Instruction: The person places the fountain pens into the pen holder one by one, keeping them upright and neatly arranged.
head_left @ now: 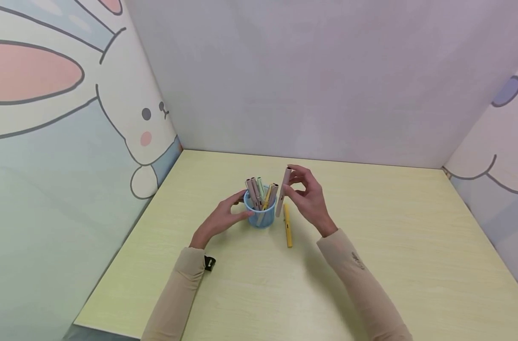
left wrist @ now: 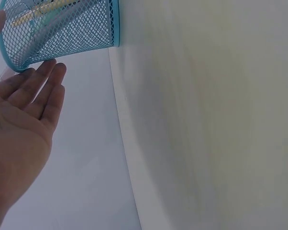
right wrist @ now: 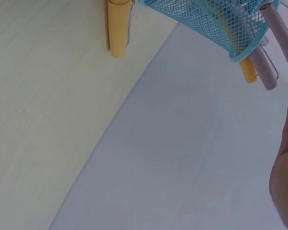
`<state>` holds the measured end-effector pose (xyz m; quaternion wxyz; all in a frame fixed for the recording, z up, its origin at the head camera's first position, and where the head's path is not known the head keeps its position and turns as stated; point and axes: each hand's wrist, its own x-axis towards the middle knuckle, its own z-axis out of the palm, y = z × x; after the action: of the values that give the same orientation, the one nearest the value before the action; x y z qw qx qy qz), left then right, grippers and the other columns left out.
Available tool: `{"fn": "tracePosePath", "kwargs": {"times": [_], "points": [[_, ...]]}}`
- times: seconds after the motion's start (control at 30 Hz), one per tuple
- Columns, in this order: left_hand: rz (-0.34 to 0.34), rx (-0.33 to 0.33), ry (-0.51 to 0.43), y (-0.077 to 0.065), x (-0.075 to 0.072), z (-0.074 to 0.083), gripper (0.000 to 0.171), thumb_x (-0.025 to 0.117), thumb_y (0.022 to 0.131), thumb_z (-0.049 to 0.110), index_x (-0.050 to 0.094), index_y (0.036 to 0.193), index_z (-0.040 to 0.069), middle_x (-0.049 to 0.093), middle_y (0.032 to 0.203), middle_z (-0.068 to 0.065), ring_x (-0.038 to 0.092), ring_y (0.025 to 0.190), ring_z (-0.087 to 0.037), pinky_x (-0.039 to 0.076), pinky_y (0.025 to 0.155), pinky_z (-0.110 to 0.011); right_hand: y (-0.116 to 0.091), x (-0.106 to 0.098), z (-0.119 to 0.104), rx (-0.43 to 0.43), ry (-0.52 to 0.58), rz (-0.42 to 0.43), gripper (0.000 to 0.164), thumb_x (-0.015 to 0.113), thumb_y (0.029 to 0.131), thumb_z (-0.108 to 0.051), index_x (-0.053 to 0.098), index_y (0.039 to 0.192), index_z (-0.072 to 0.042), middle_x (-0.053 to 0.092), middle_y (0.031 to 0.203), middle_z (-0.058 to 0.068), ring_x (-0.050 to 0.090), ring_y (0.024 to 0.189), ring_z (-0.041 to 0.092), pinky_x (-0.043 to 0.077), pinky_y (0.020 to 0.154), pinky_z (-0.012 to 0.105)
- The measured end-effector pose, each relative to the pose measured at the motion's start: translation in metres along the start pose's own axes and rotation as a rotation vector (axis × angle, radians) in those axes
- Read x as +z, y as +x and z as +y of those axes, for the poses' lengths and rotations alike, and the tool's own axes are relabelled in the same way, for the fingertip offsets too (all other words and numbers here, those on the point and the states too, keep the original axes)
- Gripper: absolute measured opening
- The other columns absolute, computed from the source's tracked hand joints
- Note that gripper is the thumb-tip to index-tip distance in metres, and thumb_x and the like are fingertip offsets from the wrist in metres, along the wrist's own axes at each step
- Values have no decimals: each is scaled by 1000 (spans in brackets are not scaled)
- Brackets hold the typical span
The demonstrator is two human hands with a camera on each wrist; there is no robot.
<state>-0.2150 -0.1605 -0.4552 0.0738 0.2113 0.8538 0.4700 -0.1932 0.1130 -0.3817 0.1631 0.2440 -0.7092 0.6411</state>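
Note:
A light blue mesh pen cup (head_left: 261, 220) stands upright on the table with several pens (head_left: 252, 190) in it, pinkish, green and yellow. My left hand (head_left: 219, 219) holds the cup near its rim, thumb at the front and fingers on the far left side. In the left wrist view, those fingers (left wrist: 43, 91) lie against the blue mesh. Just right of the cup, my right hand (head_left: 309, 198) pinches a pale pink pen (head_left: 280, 206) by its upper part, tilted and close beside the rim. Below that hand a yellow pen (head_left: 288, 228) lies on the table.
The pale yellow table (head_left: 395, 246) meets a plain light wall (head_left: 310, 94) at the back. Side walls with cartoon rabbit drawings (head_left: 127, 109) stand left and right. A black strap piece (head_left: 209, 263) shows at the left cuff.

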Motion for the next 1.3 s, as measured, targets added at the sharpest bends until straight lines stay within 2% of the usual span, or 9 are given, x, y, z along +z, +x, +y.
{"fn": "tracePosePath", "kwargs": {"times": [0.33, 0.57, 0.7, 1.07, 1.3], "points": [[2, 5, 0, 0, -1, 1, 75, 71, 99, 41, 38, 161, 13, 54, 150, -9, 48, 136, -32, 35, 113, -57, 4, 11, 4, -24, 11, 18, 50, 65, 94, 16, 48, 140, 12, 56, 116, 30, 60, 99, 16, 57, 72, 21], [2, 7, -1, -1, -2, 0, 76, 72, 99, 40, 38, 161, 14, 54, 150, -9, 48, 136, -33, 35, 113, -58, 10, 14, 28, -45, 20, 65, 56, 65, 93, 17, 46, 145, 7, 54, 119, 27, 60, 101, 18, 58, 73, 23], [1, 17, -8, -1, -2, 0, 74, 72, 99, 38, 39, 161, 14, 54, 149, -9, 47, 137, -32, 33, 115, -56, 11, 18, 32, -67, 40, 87, 54, 65, 95, 15, 45, 144, 5, 54, 121, 25, 60, 102, 20, 58, 73, 23], [2, 23, -37, -2, -2, -2, 72, 72, 100, 30, 38, 160, 12, 54, 150, -13, 46, 138, -35, 30, 117, -57, 8, 27, 38, -91, -27, 38, 49, 68, 96, 8, 51, 141, 0, 59, 117, 18, 62, 100, 25, 57, 73, 24], [-1, 12, -28, -2, -4, -1, 72, 72, 100, 32, 38, 161, 14, 53, 152, -10, 47, 138, -33, 31, 116, -57, 6, 30, 38, -115, -83, 28, 43, 69, 95, 9, 56, 136, 4, 61, 112, 21, 64, 97, 33, 55, 69, 19]]}}
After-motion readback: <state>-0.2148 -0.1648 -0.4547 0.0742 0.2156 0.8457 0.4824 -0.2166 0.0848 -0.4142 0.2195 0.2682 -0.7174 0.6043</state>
